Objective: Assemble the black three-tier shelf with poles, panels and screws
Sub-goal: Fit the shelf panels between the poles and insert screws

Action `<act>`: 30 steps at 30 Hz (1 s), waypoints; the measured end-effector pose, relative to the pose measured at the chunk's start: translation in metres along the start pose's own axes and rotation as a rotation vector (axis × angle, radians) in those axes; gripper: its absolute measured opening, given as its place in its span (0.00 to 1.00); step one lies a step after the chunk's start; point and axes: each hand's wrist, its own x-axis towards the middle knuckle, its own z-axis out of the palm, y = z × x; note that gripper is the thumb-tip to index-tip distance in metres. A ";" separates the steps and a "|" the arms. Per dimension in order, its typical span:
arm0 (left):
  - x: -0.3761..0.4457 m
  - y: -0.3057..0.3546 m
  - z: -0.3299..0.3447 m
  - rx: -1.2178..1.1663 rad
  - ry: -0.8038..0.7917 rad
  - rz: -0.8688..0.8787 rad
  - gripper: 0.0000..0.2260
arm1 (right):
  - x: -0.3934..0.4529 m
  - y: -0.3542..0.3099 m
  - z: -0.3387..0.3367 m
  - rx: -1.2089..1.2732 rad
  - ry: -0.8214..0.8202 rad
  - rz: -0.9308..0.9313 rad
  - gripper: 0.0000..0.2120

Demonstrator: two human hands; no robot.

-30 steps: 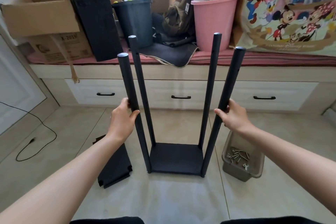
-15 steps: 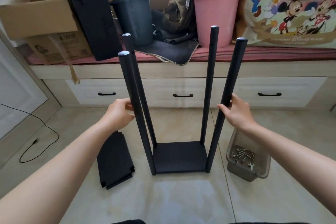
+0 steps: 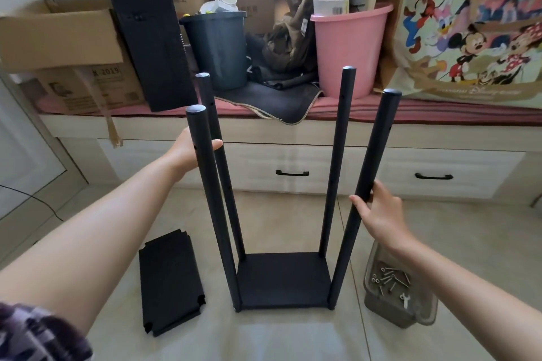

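Shelf frame (image 3: 283, 281) stands upright on the tiled floor (image 3: 264, 340), four black poles rising from the corners of its bottom panel. Left of it, flat on the floor, lies a loose black panel (image 3: 170, 281). Just right of the frame sits a clear tub (image 3: 422, 318) holding screws (image 3: 388, 277). The right hand (image 3: 381, 214) curls round the near right pole (image 3: 365, 193) partway up. The left hand (image 3: 190, 151) reaches behind the near left pole (image 3: 212, 199), fingers extended toward the far left pole (image 3: 223, 167); I cannot tell whether it grips.

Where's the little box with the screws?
In the head view, the clear plastic tray of silver screws sits on the tiled floor at lower right, just right of the black shelf frame, below the right hand.
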 end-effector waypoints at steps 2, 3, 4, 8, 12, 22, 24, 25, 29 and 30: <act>0.007 -0.003 0.005 -0.029 0.058 0.010 0.14 | -0.002 0.000 -0.002 0.002 -0.010 0.001 0.11; 0.011 -0.005 0.007 -0.055 0.095 0.003 0.11 | -0.004 0.001 -0.003 0.004 -0.017 0.002 0.10; 0.015 -0.008 0.009 -0.084 0.123 -0.005 0.10 | -0.006 0.001 -0.004 0.005 -0.022 0.000 0.10; 0.024 -0.017 0.014 -0.090 0.114 0.034 0.20 | -0.013 -0.001 -0.004 -0.018 -0.024 -0.016 0.09; 0.019 -0.012 0.020 -0.015 0.084 0.121 0.21 | -0.013 -0.012 -0.002 -0.026 -0.052 -0.007 0.12; 0.009 -0.006 0.025 -0.017 0.081 0.087 0.18 | -0.015 -0.020 0.002 -0.143 -0.044 0.053 0.11; 0.007 -0.010 0.022 -0.052 0.046 0.025 0.17 | -0.014 -0.016 0.002 -0.130 -0.041 0.055 0.10; 0.006 -0.012 0.020 -0.074 0.032 0.005 0.18 | -0.014 -0.015 0.003 -0.116 -0.046 0.059 0.09; 0.000 -0.014 0.016 -0.148 0.004 -0.072 0.10 | -0.016 -0.013 0.005 -0.047 -0.078 0.118 0.10; -0.002 -0.013 0.016 -0.160 0.013 -0.106 0.05 | -0.018 -0.013 0.006 -0.068 -0.101 0.146 0.13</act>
